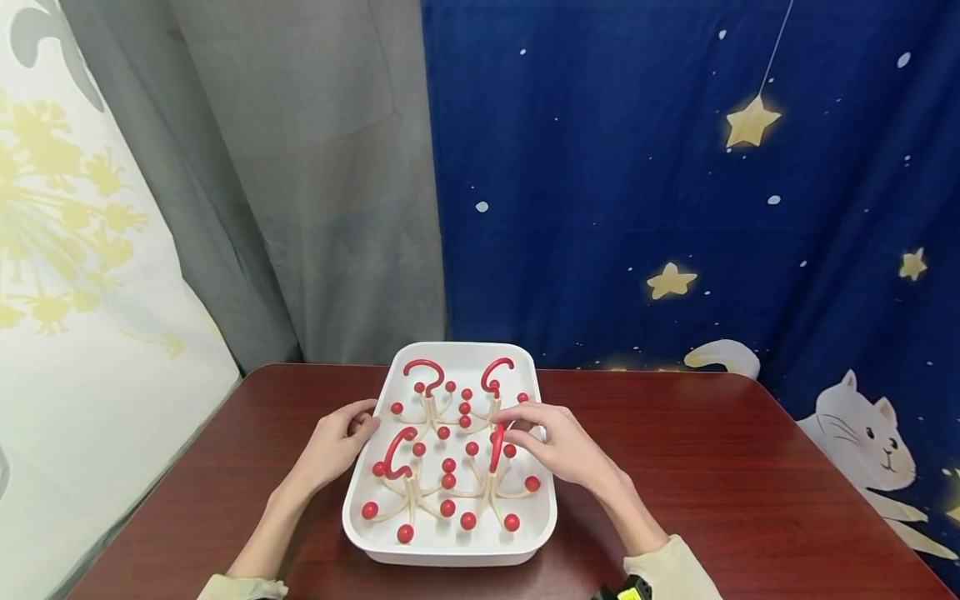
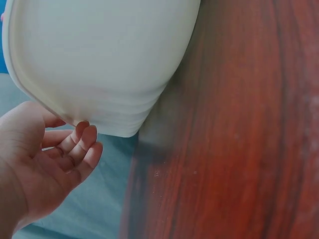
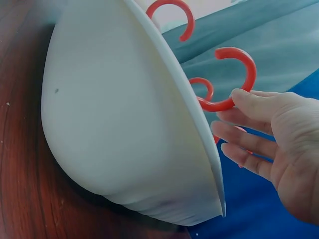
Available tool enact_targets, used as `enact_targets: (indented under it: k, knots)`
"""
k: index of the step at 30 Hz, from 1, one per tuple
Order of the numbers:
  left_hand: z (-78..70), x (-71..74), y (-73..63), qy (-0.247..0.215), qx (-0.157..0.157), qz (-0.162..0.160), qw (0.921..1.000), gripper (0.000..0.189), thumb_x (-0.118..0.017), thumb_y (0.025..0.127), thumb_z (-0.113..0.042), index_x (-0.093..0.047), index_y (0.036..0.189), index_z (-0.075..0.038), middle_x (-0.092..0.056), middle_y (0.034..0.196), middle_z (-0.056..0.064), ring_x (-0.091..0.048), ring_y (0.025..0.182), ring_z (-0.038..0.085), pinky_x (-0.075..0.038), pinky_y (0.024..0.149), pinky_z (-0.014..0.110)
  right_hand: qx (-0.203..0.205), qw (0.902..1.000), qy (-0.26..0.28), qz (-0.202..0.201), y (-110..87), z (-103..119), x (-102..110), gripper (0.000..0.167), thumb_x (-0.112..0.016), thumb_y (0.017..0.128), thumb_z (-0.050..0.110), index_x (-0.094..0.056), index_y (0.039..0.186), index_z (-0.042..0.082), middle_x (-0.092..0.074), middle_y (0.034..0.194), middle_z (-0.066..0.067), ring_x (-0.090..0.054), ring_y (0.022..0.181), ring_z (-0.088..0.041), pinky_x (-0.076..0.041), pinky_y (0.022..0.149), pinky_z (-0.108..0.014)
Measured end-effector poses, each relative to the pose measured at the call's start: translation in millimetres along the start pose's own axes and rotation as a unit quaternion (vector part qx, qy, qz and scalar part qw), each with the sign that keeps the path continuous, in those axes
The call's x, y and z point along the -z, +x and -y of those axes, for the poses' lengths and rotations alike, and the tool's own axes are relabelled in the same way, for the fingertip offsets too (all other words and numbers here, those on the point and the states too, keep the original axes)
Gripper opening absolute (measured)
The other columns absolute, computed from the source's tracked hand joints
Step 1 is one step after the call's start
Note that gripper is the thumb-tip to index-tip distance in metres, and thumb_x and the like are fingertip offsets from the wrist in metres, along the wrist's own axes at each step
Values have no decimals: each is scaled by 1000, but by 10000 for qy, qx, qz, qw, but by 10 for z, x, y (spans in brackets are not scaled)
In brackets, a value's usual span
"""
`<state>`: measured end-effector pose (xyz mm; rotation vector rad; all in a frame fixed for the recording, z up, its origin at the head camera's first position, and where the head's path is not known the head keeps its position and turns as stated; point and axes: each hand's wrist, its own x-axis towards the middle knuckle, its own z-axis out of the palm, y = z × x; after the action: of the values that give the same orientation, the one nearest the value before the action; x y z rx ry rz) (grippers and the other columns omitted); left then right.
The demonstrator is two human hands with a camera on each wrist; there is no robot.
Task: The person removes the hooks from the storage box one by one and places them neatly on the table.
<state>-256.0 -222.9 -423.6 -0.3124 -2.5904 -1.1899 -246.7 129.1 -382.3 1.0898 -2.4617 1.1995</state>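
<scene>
A white tray (image 1: 450, 554) holds several beige stems with splayed legs tipped by red balls; a curved red hook tops each stem. My right hand (image 1: 558, 443) reaches over the tray's right rim and pinches the front right red hook (image 1: 497, 454) near its upper part. In the right wrist view, the thumb and index finger meet on this hook (image 3: 250, 72), while the other fingers spread loosely below. My left hand (image 1: 336, 446) is at the tray's left rim, fingers relaxed and bent. Its fingertips (image 2: 88, 134) touch or nearly touch the rim in the left wrist view.
The tray stands on a dark red wooden table (image 1: 720, 475). Another red hook stands at front left (image 1: 392, 454), with two more at the back of the tray. Behind the table hang a grey curtain (image 1: 322, 183) and a blue starry curtain (image 1: 600, 150).
</scene>
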Motion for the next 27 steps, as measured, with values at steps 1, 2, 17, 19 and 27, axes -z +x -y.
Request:
enact_targets:
  k: [1, 2, 17, 19, 27]
  knots:
    - [3, 2, -1, -11, 7, 10, 10000, 34, -65, 97, -9, -63, 127, 6, -62, 83, 4, -55, 72, 16, -47, 64, 25, -1, 10000, 19, -36, 5, 1, -6, 24, -73, 94, 12, -74, 117, 11, -74, 106, 4, -66, 94, -9, -54, 86, -34]
    - [5, 4, -2, -16, 14, 15, 10000, 34, -66, 97, -9, -63, 128, 6, -62, 83, 4, -55, 72, 16, -47, 64, 25, 18, 10000, 30, -70, 9, 2, -12, 23, -73, 93, 10, -75, 116, 11, -74, 105, 3, -66, 93, -9, -55, 85, -33]
    - [26, -4, 1, -47, 50, 26, 10000, 34, -67, 97, -10, -63, 128, 6, -63, 86, 5, -56, 74, 17, -47, 65, 25, 249, 9975, -141, -650, -9, 7, -54, 19, -77, 89, 5, -76, 108, 10, -75, 97, 2, -66, 86, -9, -56, 81, -31]
    - [27, -3, 1, -55, 57, 34, 10000, 34, -67, 97, -10, -63, 128, 6, -63, 86, 5, -56, 74, 17, -47, 65, 25, 223, 9970, -113, -731, -7, 30, -39, 20, -77, 89, 5, -76, 108, 10, -74, 97, 2, -66, 87, -9, -57, 81, -31]
    - [24, 7, -9, -66, 3, 31, 10000, 34, -67, 98, -10, -64, 128, 6, -63, 84, 4, -55, 73, 17, -46, 64, 25, 211, 9936, -20, -1114, 4, 108, 55, 20, -77, 88, 3, -77, 105, 14, -73, 96, 4, -60, 77, -9, -50, 63, -24]
